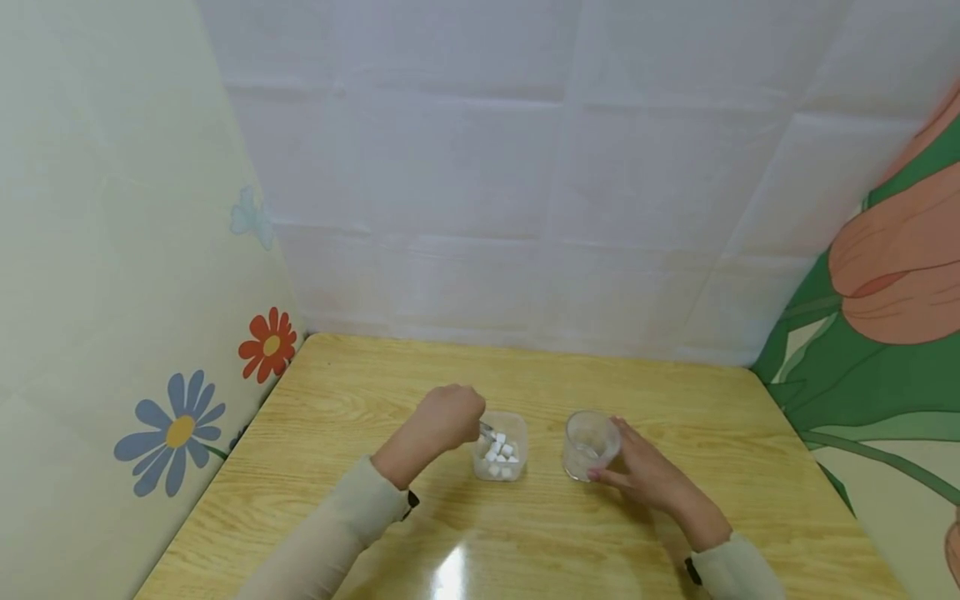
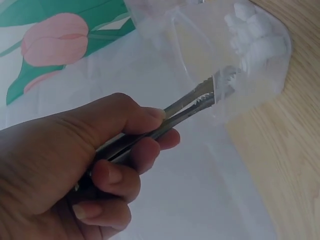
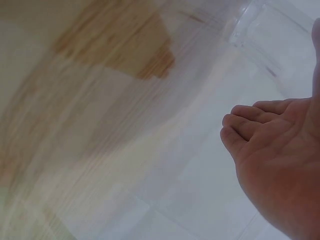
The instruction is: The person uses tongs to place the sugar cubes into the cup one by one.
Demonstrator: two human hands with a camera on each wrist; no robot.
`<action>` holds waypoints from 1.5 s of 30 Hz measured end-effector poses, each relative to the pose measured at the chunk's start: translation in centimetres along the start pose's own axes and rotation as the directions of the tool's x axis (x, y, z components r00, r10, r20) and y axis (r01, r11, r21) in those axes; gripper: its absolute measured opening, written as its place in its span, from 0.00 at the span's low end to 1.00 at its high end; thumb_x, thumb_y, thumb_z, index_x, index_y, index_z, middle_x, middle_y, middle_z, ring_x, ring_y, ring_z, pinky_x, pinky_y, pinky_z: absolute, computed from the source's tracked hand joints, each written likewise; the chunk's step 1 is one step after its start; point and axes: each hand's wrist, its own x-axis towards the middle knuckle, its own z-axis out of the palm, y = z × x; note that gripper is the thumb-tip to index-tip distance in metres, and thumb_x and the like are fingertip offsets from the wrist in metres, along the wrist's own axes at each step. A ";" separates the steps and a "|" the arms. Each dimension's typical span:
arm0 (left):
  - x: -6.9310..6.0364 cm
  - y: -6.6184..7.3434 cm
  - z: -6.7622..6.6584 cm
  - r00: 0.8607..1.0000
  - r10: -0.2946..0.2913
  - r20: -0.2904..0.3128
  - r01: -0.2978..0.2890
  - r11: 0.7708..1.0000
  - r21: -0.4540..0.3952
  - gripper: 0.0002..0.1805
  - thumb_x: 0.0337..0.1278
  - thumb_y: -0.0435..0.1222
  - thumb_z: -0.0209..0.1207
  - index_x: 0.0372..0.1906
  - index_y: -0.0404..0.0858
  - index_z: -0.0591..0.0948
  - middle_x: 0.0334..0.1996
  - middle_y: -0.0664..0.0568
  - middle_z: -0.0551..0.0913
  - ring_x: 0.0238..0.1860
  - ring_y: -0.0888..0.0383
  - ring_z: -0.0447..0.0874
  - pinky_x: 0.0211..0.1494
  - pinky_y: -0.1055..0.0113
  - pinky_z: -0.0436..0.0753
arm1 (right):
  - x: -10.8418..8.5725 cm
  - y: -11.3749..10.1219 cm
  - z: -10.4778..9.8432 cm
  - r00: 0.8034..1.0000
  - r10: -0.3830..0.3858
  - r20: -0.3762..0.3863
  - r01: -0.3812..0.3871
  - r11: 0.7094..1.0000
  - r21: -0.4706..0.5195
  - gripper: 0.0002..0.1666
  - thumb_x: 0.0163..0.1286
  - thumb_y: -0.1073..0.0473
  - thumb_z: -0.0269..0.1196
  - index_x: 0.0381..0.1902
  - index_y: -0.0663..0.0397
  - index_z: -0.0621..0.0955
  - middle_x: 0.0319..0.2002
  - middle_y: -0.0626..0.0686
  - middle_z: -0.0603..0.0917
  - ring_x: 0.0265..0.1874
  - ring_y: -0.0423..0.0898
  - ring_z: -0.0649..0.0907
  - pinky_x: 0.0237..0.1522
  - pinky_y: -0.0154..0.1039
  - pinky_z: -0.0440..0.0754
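Note:
My left hand (image 1: 442, 417) grips metal tongs (image 2: 195, 102) with serrated tips, thumb on one side and fingers curled on the other. The tips reach into a clear square plastic container (image 1: 522, 433) of small white cubes (image 1: 501, 450) that look like sugar cubes. Through the cloudy wall I cannot tell whether a cube sits between the tips. To the right of the container stands a clear drinking glass (image 1: 576, 450), with no cubes visible inside. My right hand (image 1: 648, 475) holds its right side, thumb at the front and fingers behind; only part of the glass shows in the right wrist view.
Both containers stand on a wood-grain table (image 1: 360, 375). A pale creased sheet (image 1: 465, 183) hangs behind it. Flower-printed panels flank the left (image 1: 97, 275) and right (image 1: 900, 375) sides. Light reflects off the tabletop near the front.

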 end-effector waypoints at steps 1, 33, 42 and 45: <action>-0.1 -0.2 -0.1 1.000 0.004 -0.002 -0.004 1.000 -0.017 0.18 0.49 0.32 0.67 0.14 0.44 0.72 0.16 0.56 0.72 0.18 0.61 0.66 0.22 0.63 0.75 | 0.0 0.0 0.0 1.000 0.000 -0.001 0.000 1.000 0.002 0.53 0.65 0.40 0.69 0.73 0.70 0.63 0.71 0.77 0.63 0.71 0.75 0.60 0.66 0.72 0.60; -2.6 -3.9 0.7 0.995 0.078 -0.070 -0.099 0.912 -0.398 0.06 0.69 0.38 0.63 0.38 0.44 0.89 0.27 0.60 0.85 0.19 0.70 0.70 0.28 0.70 0.72 | 0.1 0.5 0.3 1.000 0.022 0.007 -0.022 1.000 0.008 0.55 0.64 0.37 0.69 0.74 0.68 0.63 0.72 0.76 0.62 0.72 0.74 0.59 0.66 0.72 0.61; -2.3 -3.6 0.8 0.985 0.110 -0.136 -0.157 0.903 -0.401 0.06 0.69 0.37 0.62 0.36 0.45 0.88 0.25 0.62 0.83 0.19 0.70 0.68 0.28 0.71 0.72 | 0.1 0.3 0.3 1.000 0.013 -0.002 -0.013 1.000 0.011 0.54 0.65 0.38 0.69 0.74 0.69 0.63 0.72 0.76 0.62 0.72 0.74 0.60 0.66 0.72 0.61; -2.2 -3.3 0.7 0.982 0.120 -0.144 -0.169 0.898 -0.407 0.05 0.69 0.37 0.62 0.37 0.44 0.88 0.25 0.61 0.83 0.20 0.70 0.69 0.28 0.71 0.72 | 0.0 0.3 0.2 1.000 0.014 -0.002 -0.014 1.000 0.013 0.54 0.65 0.38 0.69 0.74 0.68 0.63 0.72 0.76 0.62 0.72 0.74 0.59 0.66 0.72 0.61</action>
